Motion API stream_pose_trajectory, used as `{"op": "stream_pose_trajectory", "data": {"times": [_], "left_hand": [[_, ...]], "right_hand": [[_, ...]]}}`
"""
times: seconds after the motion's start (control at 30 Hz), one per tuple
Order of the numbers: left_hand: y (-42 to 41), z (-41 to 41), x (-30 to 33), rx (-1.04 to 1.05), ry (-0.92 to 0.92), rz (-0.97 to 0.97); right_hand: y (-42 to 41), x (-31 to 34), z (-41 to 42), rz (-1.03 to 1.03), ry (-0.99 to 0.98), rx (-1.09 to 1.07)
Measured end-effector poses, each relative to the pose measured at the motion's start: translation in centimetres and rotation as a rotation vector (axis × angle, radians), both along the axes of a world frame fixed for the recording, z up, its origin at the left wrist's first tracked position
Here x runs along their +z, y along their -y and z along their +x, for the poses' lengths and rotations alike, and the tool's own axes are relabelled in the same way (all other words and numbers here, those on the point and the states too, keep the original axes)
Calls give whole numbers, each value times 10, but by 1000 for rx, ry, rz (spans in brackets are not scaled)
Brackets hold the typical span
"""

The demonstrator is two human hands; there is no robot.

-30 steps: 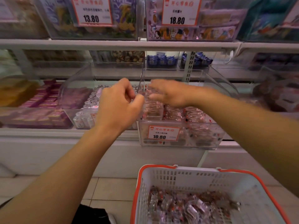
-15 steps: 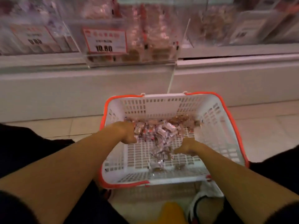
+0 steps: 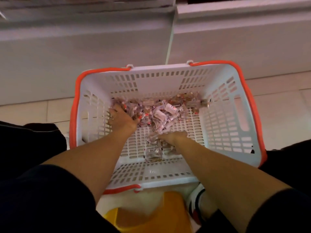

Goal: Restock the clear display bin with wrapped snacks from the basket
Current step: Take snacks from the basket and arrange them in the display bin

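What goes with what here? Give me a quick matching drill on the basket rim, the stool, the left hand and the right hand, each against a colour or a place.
Things:
1. basket rim
2. stool
3. left hand
4. right hand

Colour or place:
A. yellow, at the bottom edge of the view
B. on the far heap of snacks, near the basket's left wall
C. orange
D. at the nearer wrappers in the middle of the basket floor

Pairs: 1-C, 2-A, 3-B, 4-D
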State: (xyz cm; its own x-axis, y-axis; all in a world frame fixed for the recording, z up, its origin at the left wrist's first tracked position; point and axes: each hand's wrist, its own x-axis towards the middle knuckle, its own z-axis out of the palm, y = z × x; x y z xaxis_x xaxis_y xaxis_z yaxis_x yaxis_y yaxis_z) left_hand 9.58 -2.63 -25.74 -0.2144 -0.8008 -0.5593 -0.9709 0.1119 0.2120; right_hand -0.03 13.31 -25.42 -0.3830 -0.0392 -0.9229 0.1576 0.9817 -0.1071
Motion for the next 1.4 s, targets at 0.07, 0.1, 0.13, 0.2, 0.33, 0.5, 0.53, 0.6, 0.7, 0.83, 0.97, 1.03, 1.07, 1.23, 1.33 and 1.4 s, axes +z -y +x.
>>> {"op": "stream_pose_trajectory", "data": {"times": [0.07, 0.1, 0.13, 0.2, 0.33, 0.5, 0.53, 0.6, 0.7, 0.83, 0.97, 1.03, 1.07, 1.23, 1.33, 1.4], "left_hand": [[-1, -2, -3, 33, -3, -12], [0, -2, -4, 55, -13, -6], [0, -1, -7, 74, -25, -6], [-1, 2, -12, 107, -94, -19], [-12, 9, -24, 262, -394, 64], [-19, 23, -22, 156, -388, 171], [-19, 23, -19, 141, -399, 210], [-18, 21, -12, 117, -370, 269], [-18, 23, -2, 118, -321, 347], [-18, 39, 12, 277, -396, 632], [-11, 47, 50, 352, -524, 1026], [-8, 38, 78, 247, -588, 1119], [-7, 31, 94, 216, -632, 1163], [7, -1, 193, -2, -819, 1351], [18, -3, 253, -173, -821, 1316], [26, 2, 288, -299, -755, 1195]], "right_hand": [[9, -7, 2, 49, -198, -31], [16, -10, 2, 28, -246, -83], [21, -13, 3, 6, -264, -115], [31, -17, 6, 27, -259, -39], [27, -20, 3, -22, -213, 49], [23, -13, -3, -300, -30, -2], [23, -12, 1, -328, -8, -6], [22, -10, 10, -375, 43, -51], [17, -2, 15, -389, 130, -58], [10, 21, -1, -451, 113, -96], [14, 77, -26, -643, 155, -215], [26, 117, -33, -830, 229, -277], [32, 138, -35, -923, 248, -288], [39, 234, -39, -1175, 90, -151], [29, 275, -36, -1246, -154, 49], [26, 295, -29, -1301, -269, 148]]}}
